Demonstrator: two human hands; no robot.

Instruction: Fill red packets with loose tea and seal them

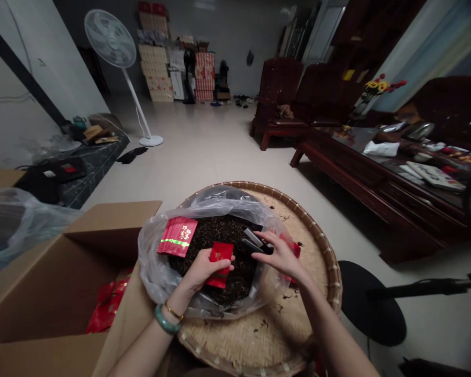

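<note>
My left hand grips a small red packet with gold print and a green band, over an open clear plastic bag. Dark, twisted loose tea leaves fill the bag. My right hand is curled around a silver-and-black, metal-looking tool at the right side of the leaves; its exact kind is unclear. A fanned stack of red packets lies on the left of the leaves. More red packets show partly behind my right hand, beside the bag.
Under the bag is a round woven bamboo tray with scattered leaves. At left stands an open cardboard box containing red packets. A black round stand base is at right. Beyond are a white fan and a wooden table.
</note>
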